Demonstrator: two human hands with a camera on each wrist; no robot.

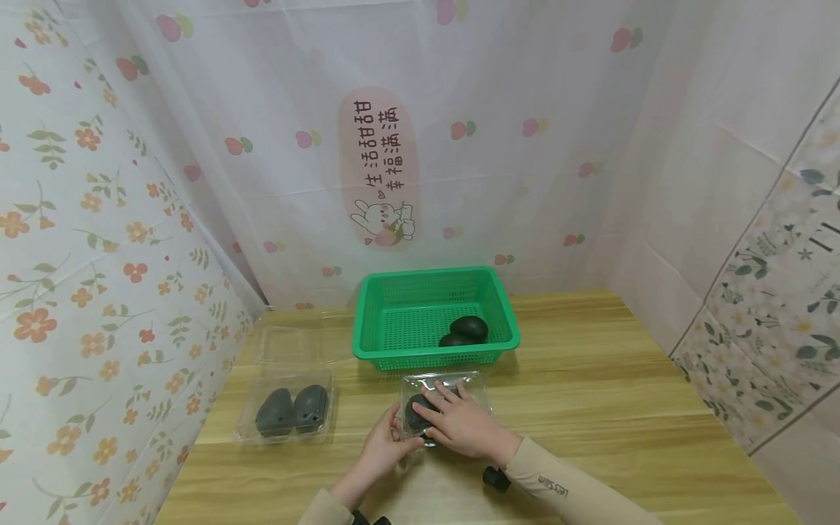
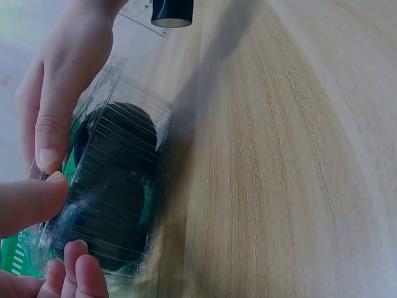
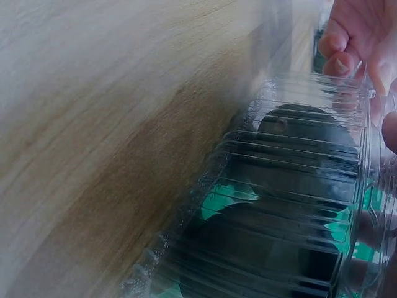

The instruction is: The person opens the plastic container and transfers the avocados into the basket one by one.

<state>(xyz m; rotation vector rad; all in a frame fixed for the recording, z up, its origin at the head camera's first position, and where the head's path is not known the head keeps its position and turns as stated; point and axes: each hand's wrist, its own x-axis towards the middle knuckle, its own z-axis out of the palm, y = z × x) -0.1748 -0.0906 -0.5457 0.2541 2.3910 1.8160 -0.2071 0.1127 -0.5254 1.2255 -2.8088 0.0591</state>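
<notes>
1. Resting spread across the lid of a clear box [image 1: 481, 394], the right hand [image 1: 462, 423] lies over the dark fruits [image 3: 304, 139] inside.
2. At the box's left end, the left hand [image 1: 383, 442] grips a corner, thumb on the rim and fingers curled against the side wall; the hands are close together at the near edge.
3. This box sits on the worktop [image 1: 590, 379], just in front of the green basket [image 1: 436, 357]; whether its lid is fastened, I cannot tell.
4. Two more dark fruits [image 1: 469, 328] lie in the basket's right part, one partly behind the other.
5. Well to the left stands a second clear box [image 1: 328, 430], its lid [image 1: 286, 346] folded back, with a pair of dark fruits [image 1: 310, 405] side by side in it.
6. Behind, a pale curtain [image 1: 492, 182] hangs with small fruit prints and a rabbit drawing.
</notes>
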